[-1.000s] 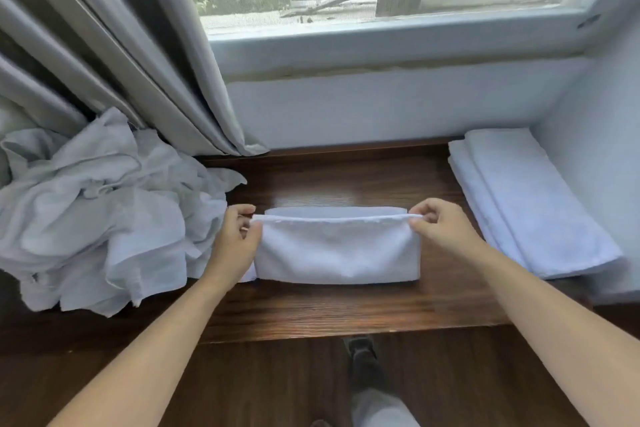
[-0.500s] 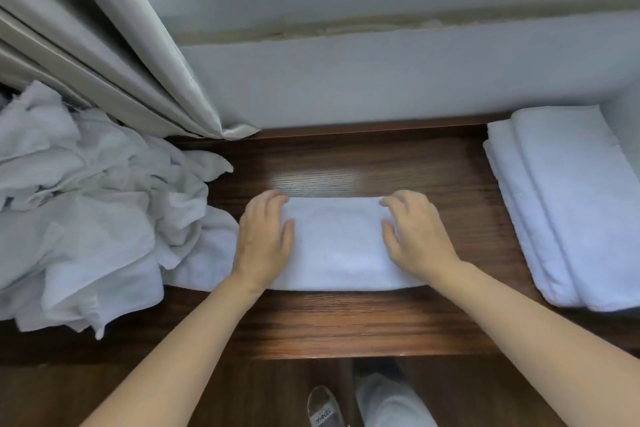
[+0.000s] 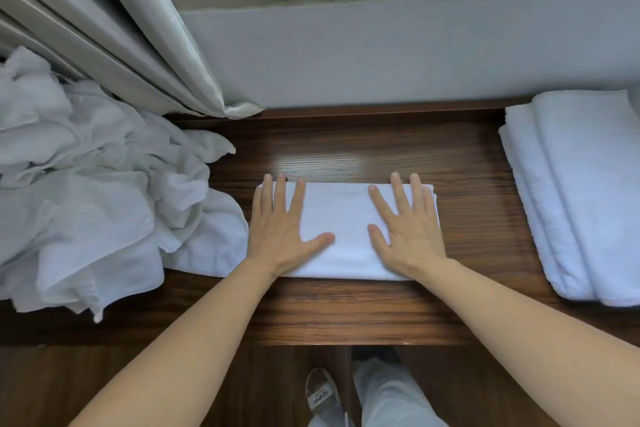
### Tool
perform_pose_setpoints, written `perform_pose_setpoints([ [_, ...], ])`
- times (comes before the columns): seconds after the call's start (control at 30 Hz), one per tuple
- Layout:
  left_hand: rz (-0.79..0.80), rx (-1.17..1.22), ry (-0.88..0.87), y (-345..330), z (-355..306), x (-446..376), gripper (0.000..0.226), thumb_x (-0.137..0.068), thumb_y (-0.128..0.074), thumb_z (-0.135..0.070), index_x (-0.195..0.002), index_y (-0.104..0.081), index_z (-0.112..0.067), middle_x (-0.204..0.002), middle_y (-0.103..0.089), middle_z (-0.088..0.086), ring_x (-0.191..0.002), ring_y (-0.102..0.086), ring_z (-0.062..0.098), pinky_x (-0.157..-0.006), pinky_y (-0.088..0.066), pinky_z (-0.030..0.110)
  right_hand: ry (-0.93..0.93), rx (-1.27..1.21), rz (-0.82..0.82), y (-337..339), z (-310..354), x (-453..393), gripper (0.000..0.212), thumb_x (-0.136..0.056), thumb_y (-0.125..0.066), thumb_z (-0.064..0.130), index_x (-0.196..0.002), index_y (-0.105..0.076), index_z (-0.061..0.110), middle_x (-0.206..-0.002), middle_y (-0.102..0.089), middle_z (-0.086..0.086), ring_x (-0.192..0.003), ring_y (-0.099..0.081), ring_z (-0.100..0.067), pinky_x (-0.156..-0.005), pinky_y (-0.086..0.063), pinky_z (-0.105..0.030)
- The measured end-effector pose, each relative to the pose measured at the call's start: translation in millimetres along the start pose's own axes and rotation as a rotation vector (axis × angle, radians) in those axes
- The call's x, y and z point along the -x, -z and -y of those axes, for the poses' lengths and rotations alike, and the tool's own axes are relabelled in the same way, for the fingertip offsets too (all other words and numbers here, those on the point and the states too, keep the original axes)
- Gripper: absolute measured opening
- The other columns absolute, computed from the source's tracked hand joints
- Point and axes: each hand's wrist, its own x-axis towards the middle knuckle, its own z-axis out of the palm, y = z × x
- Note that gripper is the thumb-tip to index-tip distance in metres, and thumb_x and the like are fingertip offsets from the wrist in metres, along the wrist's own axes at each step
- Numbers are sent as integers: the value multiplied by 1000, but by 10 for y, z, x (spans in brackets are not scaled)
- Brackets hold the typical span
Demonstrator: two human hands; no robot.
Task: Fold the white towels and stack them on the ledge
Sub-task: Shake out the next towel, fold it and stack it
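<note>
Unfolded towel heap [image 3: 86, 191] just left of left hand [image 3: 277, 229]: much left to fold. Left hand, right hand [image 3: 405, 229] both flat, fingers spread, pressing folded towel [image 3: 346, 236] on ledge [image 3: 346, 308]. Finished stack [image 3: 581, 191] well right of right hand; this towel probably joins next.

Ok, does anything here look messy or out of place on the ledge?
Only the heap of unfolded towels at the left, one corner spilling beside the left hand. Both hands press the folded towel flat; the right hand too. The stack looks neat.
</note>
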Motion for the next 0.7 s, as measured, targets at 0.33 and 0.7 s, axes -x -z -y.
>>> perform_pose_setpoints([
  [0.33, 95, -167, -103, 569, 196, -218, 54, -103, -44, -40, -148, -39, -11, -148, -45, 16, -140, -37, 36, -117, -28, 52, -26, 60, 61, 528, -293, -219, 58, -97, -28, 47, -136, -56, 14, -121, -59, -14, -112, -54, -36, -100, -39, -50],
  [0.7, 485, -41, -23, 1151, 284, -722, 20, -84, -68, -30, -101, -62, -21, -106, -62, 1, -96, -57, 22, -74, -44, 32, -40, -257, 596, 1194, -552, -742, 6, -81, -62, 18, -80, -60, 12, -80, -59, -4, -74, -56, -23, -58, -37, -30],
])
